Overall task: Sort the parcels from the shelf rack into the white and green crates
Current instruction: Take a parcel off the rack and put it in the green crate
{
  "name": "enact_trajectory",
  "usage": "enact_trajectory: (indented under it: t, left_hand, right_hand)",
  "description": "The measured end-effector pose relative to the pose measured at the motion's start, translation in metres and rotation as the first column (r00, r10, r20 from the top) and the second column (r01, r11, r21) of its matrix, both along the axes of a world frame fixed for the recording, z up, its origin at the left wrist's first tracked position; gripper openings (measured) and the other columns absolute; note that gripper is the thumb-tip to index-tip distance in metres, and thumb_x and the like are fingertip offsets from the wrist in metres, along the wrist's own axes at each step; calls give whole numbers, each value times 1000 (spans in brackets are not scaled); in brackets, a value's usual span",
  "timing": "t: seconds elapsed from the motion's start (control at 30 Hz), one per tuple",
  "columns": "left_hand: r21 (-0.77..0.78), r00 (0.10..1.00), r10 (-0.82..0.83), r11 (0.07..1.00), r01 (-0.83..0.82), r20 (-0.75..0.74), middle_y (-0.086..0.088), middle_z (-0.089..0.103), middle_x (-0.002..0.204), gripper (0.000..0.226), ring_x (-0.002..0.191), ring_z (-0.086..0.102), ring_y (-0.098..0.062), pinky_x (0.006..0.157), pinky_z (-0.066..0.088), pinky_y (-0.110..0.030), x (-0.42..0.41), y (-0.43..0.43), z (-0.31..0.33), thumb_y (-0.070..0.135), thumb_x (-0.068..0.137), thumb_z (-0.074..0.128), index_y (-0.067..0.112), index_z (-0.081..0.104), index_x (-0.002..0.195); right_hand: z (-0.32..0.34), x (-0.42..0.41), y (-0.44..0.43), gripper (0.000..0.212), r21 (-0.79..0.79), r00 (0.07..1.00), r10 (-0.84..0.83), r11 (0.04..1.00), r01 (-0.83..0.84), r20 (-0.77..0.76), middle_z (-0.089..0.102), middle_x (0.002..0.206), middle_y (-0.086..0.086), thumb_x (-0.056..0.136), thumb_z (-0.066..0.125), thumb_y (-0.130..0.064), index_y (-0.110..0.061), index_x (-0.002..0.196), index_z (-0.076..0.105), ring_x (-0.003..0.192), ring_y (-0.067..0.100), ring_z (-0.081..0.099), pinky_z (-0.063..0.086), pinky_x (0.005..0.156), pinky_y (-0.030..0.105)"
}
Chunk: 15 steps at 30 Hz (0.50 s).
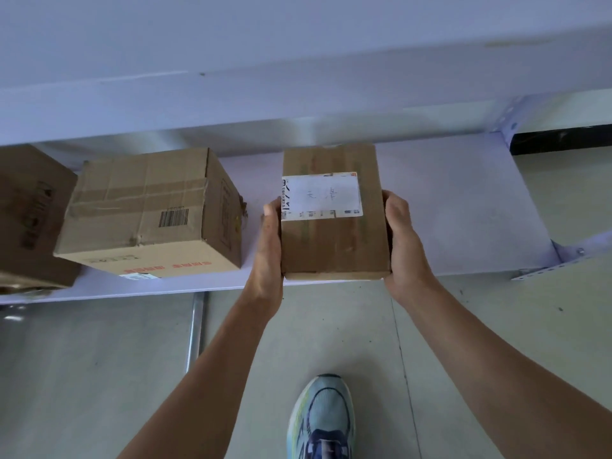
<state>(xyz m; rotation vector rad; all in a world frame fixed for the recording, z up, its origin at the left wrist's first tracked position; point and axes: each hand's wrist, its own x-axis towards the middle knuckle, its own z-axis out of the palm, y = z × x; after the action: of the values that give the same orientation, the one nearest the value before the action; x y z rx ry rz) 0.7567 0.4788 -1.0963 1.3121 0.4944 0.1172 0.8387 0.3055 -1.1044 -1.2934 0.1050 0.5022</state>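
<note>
A pale grey floor (99,376) and a white shelf rack are seen from above, with one shelf board (447,200) running across the middle of the view. A small brown labelled parcel (334,240) is placed at the front edge of that board, and everything else is located from it. A white shipping label (321,195) with faint handwriting is stuck across its top.

The parcel is gripped from both sides. The left hand (270,246) is pressed to its left face and the right hand (402,240) to its right face, each thumb laid along the upper edge. The fingers are tucked beneath and are mostly hidden. Whether the parcel is resting on the board or just lifted cannot be told.

To the left of the parcel, well apart, a larger cardboard box (145,210) is set on the same board, and a third box (29,213) is touching it further left. Below the parcel, a light blue shoe (323,415) is planted on the floor.

The pick-up step appears to be in hand. Next, the label is probably to be read, and the parcel carried to the matching crate; no crate is in view.
</note>
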Motion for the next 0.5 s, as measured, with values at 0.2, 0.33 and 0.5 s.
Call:
enact_trajectory:
  t: [0.2, 0.33, 0.5]
  left_hand:
    - [41, 998, -59, 997, 58, 31, -8, 30, 176, 77, 163, 29, -27, 132, 23, -60, -2, -7, 9, 57, 107, 8, 18, 15, 173]
    - [17, 996, -65, 998, 64, 61, -9, 37, 173, 72, 160, 37, -27, 130, 29, -61, -2, -9, 8, 56, 111, 5, 20, 18, 172]
    - [-6, 997, -69, 998, 69, 40, -9, 37, 173, 75, 161, 35, -26, 132, 25, -59, -4, -10, 20, 59, 110, 9, 18, 20, 172]
  right_hand:
    - [0, -6, 0, 66, 10, 989, 27, 1000, -28, 143, 46, 165, 4, 104, 43, -49, -25, 164, 34, 155, 27, 40, 28, 126, 62]
    - [1, -4, 1, 75, -46, 992, 51, 998, -46, 116, 32, 173, -2, 99, 43, -58, -31, 167, 27, 161, 22, 26, 18, 130, 61]
    - [11, -6, -2, 67, -64, 993, 74, 996, -68, 90, 30, 174, -5, 105, 41, -58, -35, 167, 26, 161, 20, 26, 18, 130, 60]
